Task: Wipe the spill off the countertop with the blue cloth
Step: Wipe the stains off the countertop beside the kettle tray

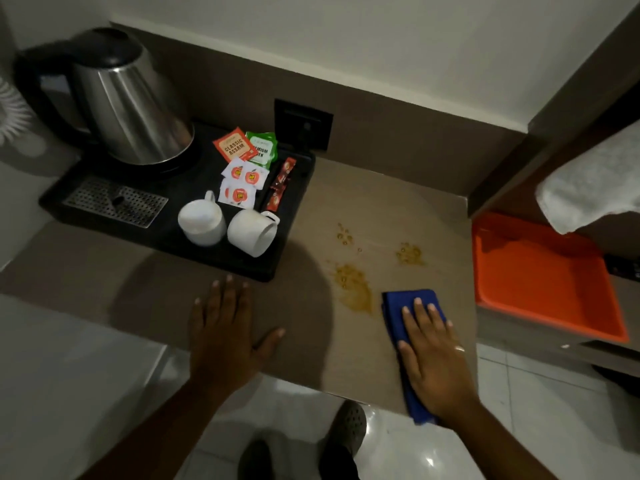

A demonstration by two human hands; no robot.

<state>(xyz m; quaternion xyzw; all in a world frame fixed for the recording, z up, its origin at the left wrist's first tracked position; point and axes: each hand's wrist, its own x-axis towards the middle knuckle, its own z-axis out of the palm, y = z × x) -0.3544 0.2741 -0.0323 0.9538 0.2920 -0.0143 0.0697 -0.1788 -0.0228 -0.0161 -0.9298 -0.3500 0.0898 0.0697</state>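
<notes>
Cloth handling looks easy here: the blue cloth (398,308) is soft, light and limp, likely to bunch if dragged by a corner, so flat pressure on its middle suits it best. It is a folded, deep-blue strip lying at the front edge of the countertop (398,202), just right of the spill (355,289), an amber smear with scattered droplets beyond. The right hand (433,358) lies flat on it, fingers spread, pinching nothing. The left hand (225,334) rests open on the counter, holding nothing.

Blue cloth (398,306), amber spill (355,289), beige countertop (398,202), orange tray (540,278), black tray (294,237), white cups (202,220)
</notes>
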